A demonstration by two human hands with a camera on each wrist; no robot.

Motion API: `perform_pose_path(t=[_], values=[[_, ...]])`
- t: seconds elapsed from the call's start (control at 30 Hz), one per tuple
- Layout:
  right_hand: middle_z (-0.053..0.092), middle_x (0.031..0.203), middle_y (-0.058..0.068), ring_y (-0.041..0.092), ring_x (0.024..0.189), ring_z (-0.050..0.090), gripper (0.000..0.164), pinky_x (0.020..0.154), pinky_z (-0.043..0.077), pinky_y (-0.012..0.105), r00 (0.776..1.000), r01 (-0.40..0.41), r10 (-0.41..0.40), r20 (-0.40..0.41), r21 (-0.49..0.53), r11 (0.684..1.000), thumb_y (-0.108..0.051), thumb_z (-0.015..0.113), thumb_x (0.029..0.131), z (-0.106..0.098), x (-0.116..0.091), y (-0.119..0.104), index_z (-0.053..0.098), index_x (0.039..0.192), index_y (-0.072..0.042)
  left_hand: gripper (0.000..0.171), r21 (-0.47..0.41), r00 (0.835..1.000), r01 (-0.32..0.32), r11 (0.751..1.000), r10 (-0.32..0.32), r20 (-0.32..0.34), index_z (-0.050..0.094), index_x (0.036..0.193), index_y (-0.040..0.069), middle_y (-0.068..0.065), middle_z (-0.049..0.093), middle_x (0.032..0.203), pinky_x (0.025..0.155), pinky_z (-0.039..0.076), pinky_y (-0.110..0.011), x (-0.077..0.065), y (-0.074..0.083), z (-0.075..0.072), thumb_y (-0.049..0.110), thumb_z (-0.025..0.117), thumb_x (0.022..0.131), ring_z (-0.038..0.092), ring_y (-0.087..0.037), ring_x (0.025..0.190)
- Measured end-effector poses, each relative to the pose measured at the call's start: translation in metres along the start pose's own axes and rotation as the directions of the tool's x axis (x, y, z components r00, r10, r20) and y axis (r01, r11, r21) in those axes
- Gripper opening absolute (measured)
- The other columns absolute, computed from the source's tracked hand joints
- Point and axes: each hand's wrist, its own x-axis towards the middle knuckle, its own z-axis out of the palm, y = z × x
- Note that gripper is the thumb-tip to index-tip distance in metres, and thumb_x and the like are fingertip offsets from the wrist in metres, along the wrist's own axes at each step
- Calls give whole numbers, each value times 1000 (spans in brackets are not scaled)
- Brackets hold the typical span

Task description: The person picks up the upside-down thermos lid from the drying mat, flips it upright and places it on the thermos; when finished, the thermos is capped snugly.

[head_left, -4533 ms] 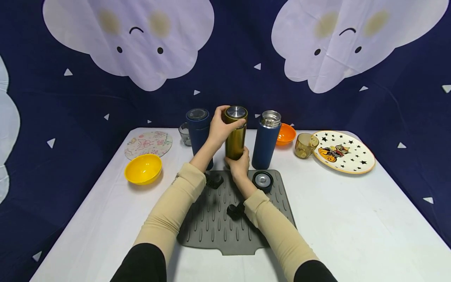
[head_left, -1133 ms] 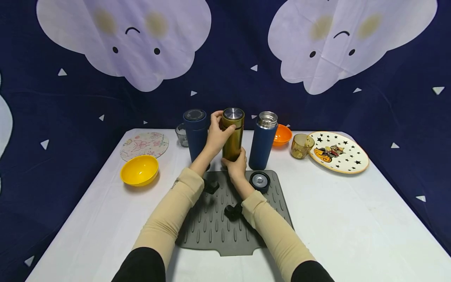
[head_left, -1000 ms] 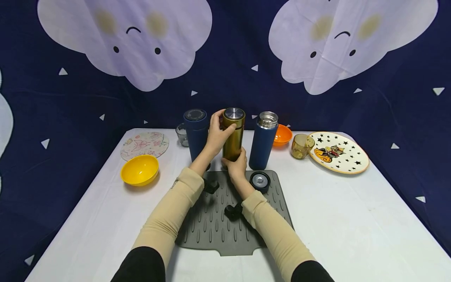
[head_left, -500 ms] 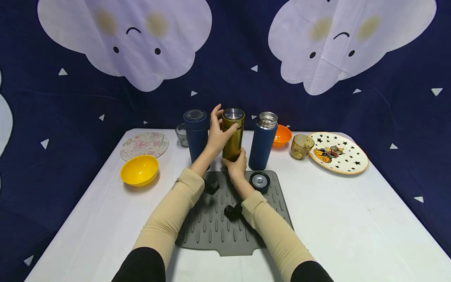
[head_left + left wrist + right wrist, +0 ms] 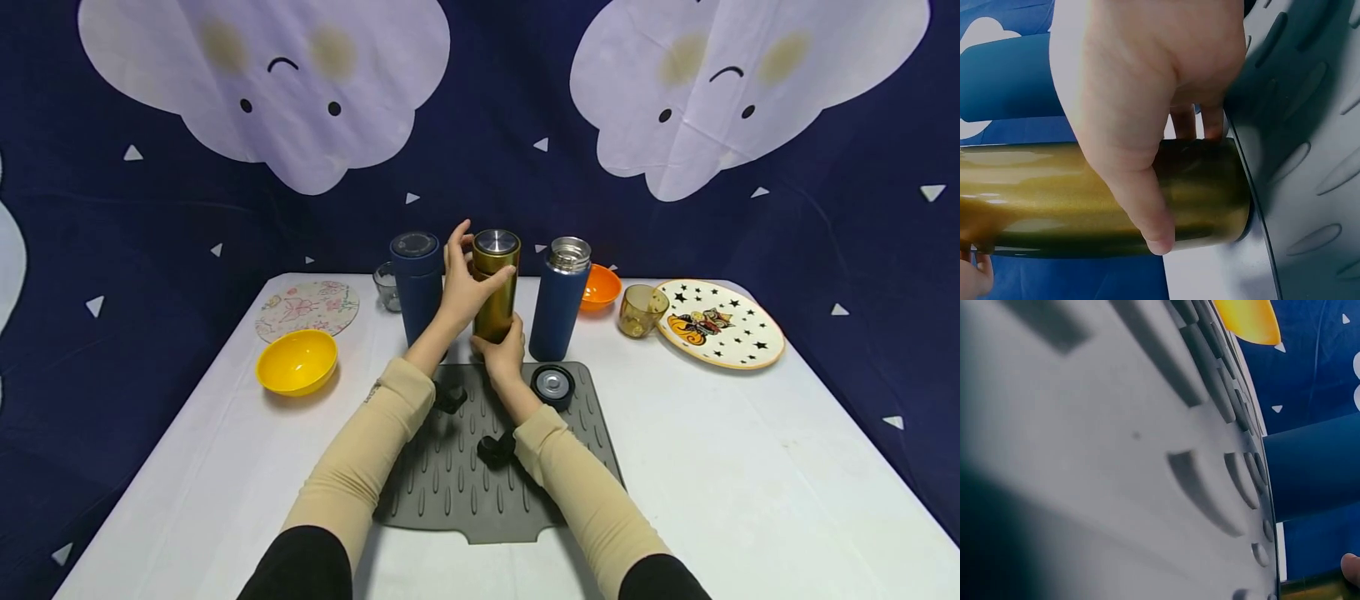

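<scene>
A gold thermos (image 5: 494,308) with a silver-topped lid (image 5: 497,242) stands upright behind the mat. My left hand (image 5: 463,296) is at its upper part, with the thumb across the front, the index finger raised and other fingertips at the lid's left side. My right hand (image 5: 504,354) grips the thermos near its base. The left wrist view shows a hand (image 5: 1141,106) close up around the thermos, thumb across it, with other fingertips (image 5: 982,275) at the far end. In the right wrist view a fingertip (image 5: 1352,567) is on the thermos.
A lidded blue thermos (image 5: 417,283) stands left, an open blue one (image 5: 558,304) right. A dark lid (image 5: 553,386) lies on the grey mat (image 5: 472,500). Around them are a yellow bowl (image 5: 297,367), orange bowl (image 5: 600,288), amber glass (image 5: 642,312), clear glass (image 5: 387,287) and starry plate (image 5: 738,333).
My left index finger has lifted off the lid, and the thumb has slid right across the thermos. The right hand keeps its grip near the base.
</scene>
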Motion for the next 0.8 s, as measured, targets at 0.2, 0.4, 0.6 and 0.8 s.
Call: perform_pose_path(t=[0.2, 0.4, 0.6, 0.8], values=[[41, 133, 17, 33, 123, 40, 77, 102, 31, 45, 1000, -5, 5, 4, 1, 1000, -6, 74, 75, 1, 1, 1, 32, 140, -12, 75, -17, 1000, -27, 999, 27, 0, 16, 143, 13, -17, 42, 129, 86, 43, -39, -1, -2, -1, 14, 60, 82, 50, -29, 104], [41, 133, 17, 32, 123, 39, 77, 102, 31, 44, 1000, -6, 6, 0, 0, 1000, -6, 75, 75, 1, 2, 2, 33, 139, -12, 76, -33, 1000, -18, 999, 18, 0, 17, 143, 16, -14, 34, 136, 90, 43, -40, 0, -2, 1, 15, 62, 83, 49, -26, 112], [40, 133, 17, 33, 123, 39, 76, 103, 30, 44, 1000, -8, 8, 4, 2, 1000, -7, 74, 76, 0, 0, 0, 32, 139, -12, 81, 40, 1000, -21, 999, 22, -20, 17, 143, 15, -17, 34, 126, 88, 44, -41, 0, -1, 1, 18, 69, 81, 48, -27, 108], [40, 133, 17, 33, 123, 39, 77, 102, 30, 45, 1000, -5, 5, -1, 0, 1000, -7, 74, 75, 1, 1, 1, 33, 139, -12, 73, -19, 1000, -21, 1000, 22, 17, 16, 144, 14, -16, 40, 133, 91, 42, -41, 0, -3, 0, 10, 58, 84, 49, -28, 110]])
